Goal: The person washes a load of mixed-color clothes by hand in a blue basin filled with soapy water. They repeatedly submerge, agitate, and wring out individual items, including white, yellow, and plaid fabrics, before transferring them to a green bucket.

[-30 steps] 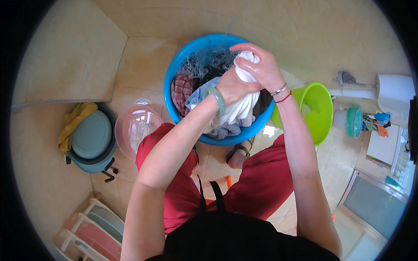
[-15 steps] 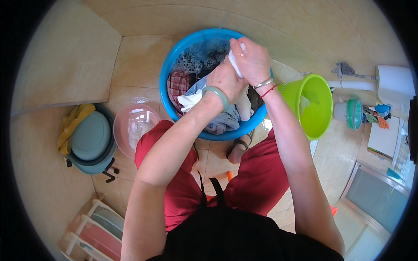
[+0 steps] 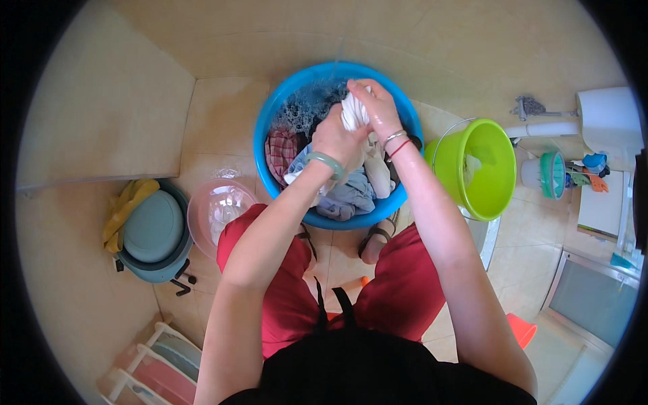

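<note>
Above a round blue basin [image 3: 262,143], my left hand [image 3: 335,140] and my right hand [image 3: 380,113] are both closed on a bunched white cloth [image 3: 354,113]; its exact kind of garment is not clear. Below them in the basin lie wet clothes: a red checked cloth [image 3: 280,152], a grey-blue garment [image 3: 351,197] and a white piece [image 3: 379,172]. Dark, foamy water [image 3: 304,104] fills the far part. A green bangle [image 3: 327,164] is on my left wrist, a silver one [image 3: 394,137] on my right.
Right of the basin stands a lime-green bucket [image 3: 496,169] with something pale inside. To the left are a pink translucent basin [image 3: 202,216] and a grey-blue tub [image 3: 150,226] with a yellow cloth [image 3: 125,209]. A white rack [image 3: 145,361] stands at lower left.
My hands have eased from a tight clasp and moved slightly apart, so more of the white cloth shows between them. The whole view has shifted a little.
</note>
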A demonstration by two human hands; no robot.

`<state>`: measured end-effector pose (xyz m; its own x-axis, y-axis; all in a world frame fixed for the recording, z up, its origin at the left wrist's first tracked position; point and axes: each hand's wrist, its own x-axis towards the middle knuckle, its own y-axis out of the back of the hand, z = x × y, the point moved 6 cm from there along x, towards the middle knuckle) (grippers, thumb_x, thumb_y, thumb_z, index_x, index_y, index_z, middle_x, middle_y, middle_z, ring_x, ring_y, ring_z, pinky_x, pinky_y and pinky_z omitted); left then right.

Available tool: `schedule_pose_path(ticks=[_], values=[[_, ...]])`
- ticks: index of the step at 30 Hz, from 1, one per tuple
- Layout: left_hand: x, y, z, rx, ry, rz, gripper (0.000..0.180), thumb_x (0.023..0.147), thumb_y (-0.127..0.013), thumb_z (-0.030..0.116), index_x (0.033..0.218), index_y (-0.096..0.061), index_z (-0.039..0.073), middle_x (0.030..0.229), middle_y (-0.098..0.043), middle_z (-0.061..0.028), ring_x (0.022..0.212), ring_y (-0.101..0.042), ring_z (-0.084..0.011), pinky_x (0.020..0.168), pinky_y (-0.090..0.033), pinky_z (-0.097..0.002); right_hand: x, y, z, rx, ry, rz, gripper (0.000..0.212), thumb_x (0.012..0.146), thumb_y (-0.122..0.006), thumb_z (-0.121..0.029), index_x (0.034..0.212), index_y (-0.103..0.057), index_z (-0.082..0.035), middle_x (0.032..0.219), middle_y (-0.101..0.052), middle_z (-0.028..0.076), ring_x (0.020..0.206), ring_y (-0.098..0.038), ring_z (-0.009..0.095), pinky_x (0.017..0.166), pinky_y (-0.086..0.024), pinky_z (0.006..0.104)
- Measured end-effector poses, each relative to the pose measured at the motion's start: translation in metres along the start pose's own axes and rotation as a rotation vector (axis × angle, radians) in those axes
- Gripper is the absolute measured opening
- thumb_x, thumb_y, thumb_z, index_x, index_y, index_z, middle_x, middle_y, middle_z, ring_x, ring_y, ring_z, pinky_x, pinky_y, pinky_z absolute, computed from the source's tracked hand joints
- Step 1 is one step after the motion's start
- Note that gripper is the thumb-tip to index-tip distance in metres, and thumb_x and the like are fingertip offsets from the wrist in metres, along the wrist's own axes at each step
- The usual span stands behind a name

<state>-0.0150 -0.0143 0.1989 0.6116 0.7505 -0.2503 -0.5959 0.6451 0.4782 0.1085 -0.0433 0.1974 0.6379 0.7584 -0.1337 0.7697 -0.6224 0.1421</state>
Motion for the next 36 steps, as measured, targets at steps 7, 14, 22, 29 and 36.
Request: schedule_pose_path(ticks=[7, 14, 22, 29, 36], values=[[-0.001, 0.012, 0.019, -1.064, 0.085, -0.193, 0.051, 0.082, -0.076, 0.021, 0.126, -0.056, 0.005, 0.111, -0.065, -0.0058, 0.097, -0.063, -0.0147, 0.083, -0.052, -0.0300, -0.014, 0.046, -0.019, 0.534, 0.091, -0.113, 0.038, 0.090, -0.064, -0.015, 0.124, -0.054, -0.001, 0.114, -0.061, 0.007, 0.105, -0.058, 0.017, 0.089, -0.047, 0.0294], [0.002, 0.025, 0.013, -1.487, 0.030, -0.303, 0.048, 0.092, -0.061, 0.023, 0.135, -0.045, 0.007, 0.124, -0.058, -0.0108, 0.110, -0.059, -0.0253, 0.095, -0.048, -0.0393, -0.071, 0.083, -0.013, 0.390, -0.263, 0.073, 0.074, 0.085, -0.061, -0.053, 0.146, -0.034, -0.019, 0.149, -0.032, 0.006, 0.136, -0.028, 0.029, 0.103, -0.029, 0.0518], [-0.029, 0.018, 0.066, -1.553, -0.059, -0.395, 0.055, 0.096, -0.051, 0.036, 0.138, -0.040, 0.002, 0.130, -0.053, -0.0192, 0.115, -0.055, -0.0379, 0.099, -0.044, -0.0486, -0.140, 0.037, 0.032, 1.014, -0.626, -0.184, 0.073, 0.086, -0.053, -0.060, 0.142, -0.039, -0.015, 0.137, -0.050, 0.007, 0.122, -0.050, 0.028, 0.097, -0.036, 0.0577], [-0.047, 0.010, 0.081, -1.041, -0.067, -0.367, 0.055, 0.088, -0.060, 0.020, 0.138, -0.042, 0.004, 0.133, -0.052, -0.0091, 0.124, -0.048, -0.0219, 0.106, -0.034, -0.0337, -0.132, 0.111, -0.015, 0.824, -0.008, 0.032, 0.063, 0.073, -0.052, 0.002, 0.135, -0.042, -0.001, 0.124, -0.056, 0.012, 0.115, -0.055, 0.024, 0.101, -0.041, 0.0350], [-0.050, -0.078, 0.147, -0.861, -0.116, -0.579, 0.056, 0.082, -0.068, 0.018, 0.131, -0.046, 0.001, 0.122, -0.058, -0.0104, 0.113, -0.055, -0.0199, 0.097, -0.041, -0.0299, -0.149, 0.203, -0.043, 0.675, 0.067, 0.172, 0.053, 0.079, -0.058, 0.001, 0.131, -0.047, 0.000, 0.117, -0.059, 0.007, 0.104, -0.058, 0.016, 0.089, -0.045, 0.0276]])
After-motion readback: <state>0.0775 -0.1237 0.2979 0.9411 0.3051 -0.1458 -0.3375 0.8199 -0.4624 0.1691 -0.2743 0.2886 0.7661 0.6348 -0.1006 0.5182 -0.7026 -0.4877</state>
